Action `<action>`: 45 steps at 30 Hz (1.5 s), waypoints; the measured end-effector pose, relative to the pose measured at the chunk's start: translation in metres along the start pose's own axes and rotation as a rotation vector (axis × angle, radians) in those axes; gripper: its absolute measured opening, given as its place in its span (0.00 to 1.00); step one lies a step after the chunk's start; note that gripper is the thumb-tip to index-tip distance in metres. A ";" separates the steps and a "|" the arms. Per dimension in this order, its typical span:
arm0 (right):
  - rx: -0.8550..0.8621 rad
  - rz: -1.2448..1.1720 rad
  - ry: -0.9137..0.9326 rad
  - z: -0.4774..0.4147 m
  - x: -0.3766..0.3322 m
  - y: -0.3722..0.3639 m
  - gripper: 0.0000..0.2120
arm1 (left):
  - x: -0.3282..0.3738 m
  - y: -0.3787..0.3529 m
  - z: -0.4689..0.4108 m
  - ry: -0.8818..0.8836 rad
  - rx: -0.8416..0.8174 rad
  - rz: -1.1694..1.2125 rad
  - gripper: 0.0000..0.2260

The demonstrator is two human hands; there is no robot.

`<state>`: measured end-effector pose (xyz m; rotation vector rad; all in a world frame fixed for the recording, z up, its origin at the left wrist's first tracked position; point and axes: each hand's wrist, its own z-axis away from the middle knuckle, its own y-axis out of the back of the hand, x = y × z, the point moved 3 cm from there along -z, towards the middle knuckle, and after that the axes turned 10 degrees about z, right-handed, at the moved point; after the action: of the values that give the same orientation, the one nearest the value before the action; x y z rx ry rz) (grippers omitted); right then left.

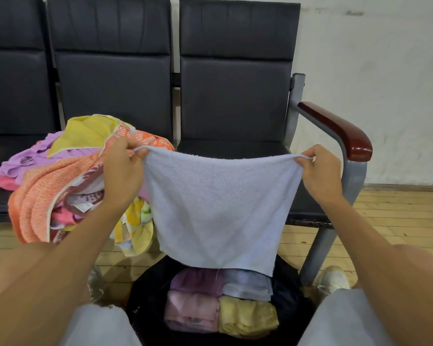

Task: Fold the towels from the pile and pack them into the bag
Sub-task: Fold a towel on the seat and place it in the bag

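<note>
A pale blue towel (218, 208) hangs spread out in the air in front of me. My left hand (123, 168) pinches its upper left corner and my right hand (320, 171) pinches its upper right corner. Its lower edge hangs just above the open black bag (148, 315) on the floor between my knees. Inside the bag lie several folded towels: purple, pale blue, pink and yellow (248, 318). To the left, a pile of unfolded towels (60, 176) in orange, yellow, purple and pink covers a chair seat and spills over its front edge.
A row of dark padded chairs (235, 96) stands against a white wall. The rightmost chair has a grey metal frame and a red-brown armrest (343, 131). The floor is pale wood. My white shoe (333, 278) sits beside the bag on the right.
</note>
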<state>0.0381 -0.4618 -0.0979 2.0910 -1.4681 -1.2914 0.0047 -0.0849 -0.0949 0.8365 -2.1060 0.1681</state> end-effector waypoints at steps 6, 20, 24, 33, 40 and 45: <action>-0.062 -0.068 -0.052 0.000 -0.001 0.003 0.07 | -0.014 -0.018 0.008 0.241 -0.152 0.139 0.02; -0.087 -0.059 -0.069 -0.066 0.018 -0.061 0.13 | -0.054 -0.097 -0.044 0.524 -0.147 0.366 0.06; -0.081 -0.107 -0.129 -0.077 0.024 -0.096 0.14 | -0.080 -0.124 -0.049 0.445 -0.139 0.198 0.02; 0.034 -0.223 -0.142 -0.125 0.034 -0.143 0.14 | -0.102 -0.178 -0.089 0.315 -0.173 0.154 0.04; -0.025 -0.141 -0.160 -0.116 0.046 -0.137 0.14 | -0.087 -0.161 -0.066 0.314 -0.095 0.279 0.02; -0.079 -0.084 -0.146 -0.084 0.055 -0.090 0.14 | -0.062 -0.120 -0.039 0.264 -0.239 0.301 0.03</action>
<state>0.1643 -0.4904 -0.1378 2.0653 -1.3740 -1.5375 0.1314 -0.1301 -0.1370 0.3336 -1.9427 0.1708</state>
